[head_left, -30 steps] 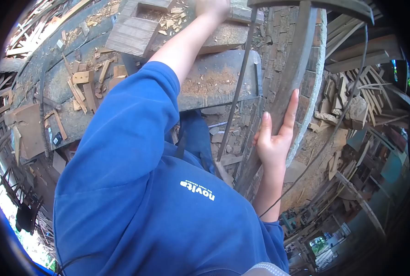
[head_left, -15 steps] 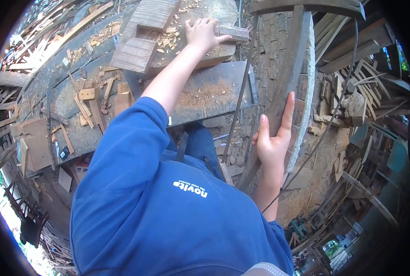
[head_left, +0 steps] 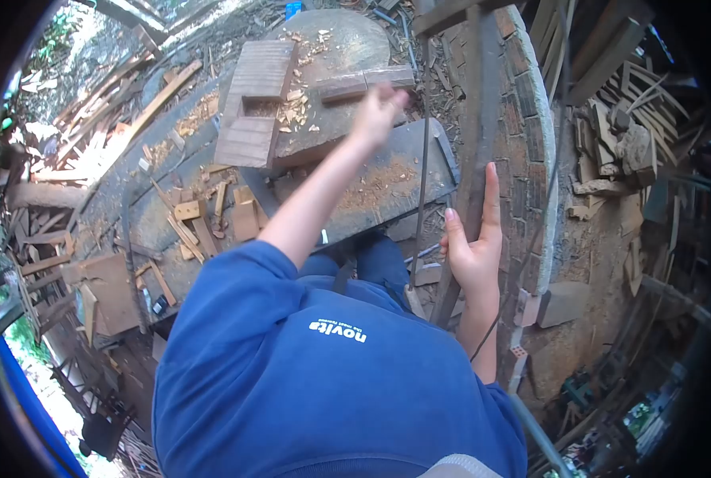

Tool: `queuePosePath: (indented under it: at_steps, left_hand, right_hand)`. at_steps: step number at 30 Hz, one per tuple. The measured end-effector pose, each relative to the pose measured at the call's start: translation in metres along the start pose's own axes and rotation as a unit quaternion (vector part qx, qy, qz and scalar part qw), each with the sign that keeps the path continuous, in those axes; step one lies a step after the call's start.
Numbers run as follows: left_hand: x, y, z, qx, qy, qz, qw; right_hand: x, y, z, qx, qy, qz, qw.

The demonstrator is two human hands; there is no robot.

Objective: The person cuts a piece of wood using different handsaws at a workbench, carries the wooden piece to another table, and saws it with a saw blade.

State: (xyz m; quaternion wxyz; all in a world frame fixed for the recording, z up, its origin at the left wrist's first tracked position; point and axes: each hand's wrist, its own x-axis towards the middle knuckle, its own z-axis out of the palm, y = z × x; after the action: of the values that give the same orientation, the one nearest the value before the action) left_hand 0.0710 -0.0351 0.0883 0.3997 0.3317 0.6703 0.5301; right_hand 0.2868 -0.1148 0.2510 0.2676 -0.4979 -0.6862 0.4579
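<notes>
My right hand (head_left: pixel 475 259) grips the wooden beam of a large frame saw (head_left: pixel 477 119), its index finger stretched along the beam and its thumb up. Smeared by motion, my left hand (head_left: pixel 378 115) is at the near side of a short wooden bar (head_left: pixel 347 86); its fingers look bent, and whether they touch the bar is unclear. The bar lies on a thick wooden block (head_left: pixel 308 147) and has a thin dark line across it. Left of the bar is a notched board (head_left: pixel 264 68) with a rectangular cutout, wood chips beside it.
A dark workbench (head_left: pixel 351 215) carries sawdust. Wood offcuts (head_left: pixel 192 211) and a flat board (head_left: pixel 104 287) lie to the left. On the right, past a low brick edge (head_left: pixel 535 127), is a scrap wood pile (head_left: pixel 650 103). Thin rods of the saw run beside its beam.
My left hand, spread over the bar before, has drawn its fingers in and shifted toward the bar's near side. My right hand keeps its grip. The view has shifted, and the saw frame appears more upright.
</notes>
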Motion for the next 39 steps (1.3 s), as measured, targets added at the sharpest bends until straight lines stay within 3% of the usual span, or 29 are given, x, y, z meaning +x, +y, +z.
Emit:
queuePosePath:
  at_steps: [3,5,8,9,11,14,15,19,23,24,26,29,33,35,36,39]
  left_hand:
    - [-0.031,-0.004,0.04,-0.227,-0.121,-0.127,0.958]
    - [-0.037,-0.02,0.051,-0.291,-0.154,-0.128,0.936]
    - [-0.04,-0.026,0.053,-0.323,-0.089,-0.159,0.929]
    - [-0.041,-0.024,0.052,-0.32,-0.089,-0.159,0.93]
    - [-0.043,-0.017,0.05,-0.309,0.002,-0.21,0.928]
    - [-0.035,-0.032,0.045,-0.301,0.036,-0.203,0.931]
    - [-0.032,-0.04,0.042,-0.299,0.035,-0.202,0.932]
    - [-0.017,-0.075,0.035,-0.265,0.022,-0.2,0.943]
    - [-0.008,-0.088,0.036,-0.209,0.035,-0.186,0.96]
    - [-0.007,-0.089,0.036,-0.218,0.028,-0.194,0.956]
    - [-0.006,-0.088,0.037,-0.215,0.031,-0.194,0.957]
    - [0.0,-0.097,0.044,-0.212,0.021,-0.206,0.955]
    - [0.007,-0.101,0.045,-0.207,-0.017,-0.214,0.955]
    - [0.006,-0.096,0.046,-0.222,-0.014,-0.223,0.949]
    - [0.005,-0.094,0.047,-0.239,-0.002,-0.233,0.943]
    - [0.006,-0.096,0.045,-0.255,-0.012,-0.234,0.938]
  right_hand:
    - [-0.008,-0.005,0.001,0.113,-0.03,0.041,0.992]
    - [-0.015,0.005,-0.002,0.119,-0.07,0.064,0.988]
    - [-0.027,0.02,-0.01,0.159,-0.104,0.082,0.978]
    - [-0.033,0.024,-0.014,0.196,-0.117,0.094,0.969]
    - [-0.047,0.037,-0.029,0.197,-0.153,0.111,0.962]
    - [-0.08,0.088,-0.053,0.276,-0.185,0.149,0.931]
    - [-0.096,0.108,-0.063,0.297,-0.189,0.182,0.918]
    - [-0.168,0.148,-0.061,0.409,-0.114,0.133,0.896]
    - [-0.211,0.13,-0.035,0.345,-0.021,0.178,0.921]
    - [-0.215,0.14,-0.035,0.345,-0.025,0.175,0.922]
    - [-0.222,0.172,-0.032,0.348,-0.047,0.078,0.933]
    - [-0.233,0.195,-0.04,0.301,-0.055,0.13,0.943]
    - [-0.226,0.164,-0.028,0.378,-0.024,0.08,0.922]
    - [-0.239,0.183,-0.027,0.375,-0.004,0.246,0.894]
    - [-0.238,0.192,-0.032,0.373,-0.004,0.246,0.894]
    - [-0.228,0.208,-0.039,0.459,-0.103,0.309,0.827]
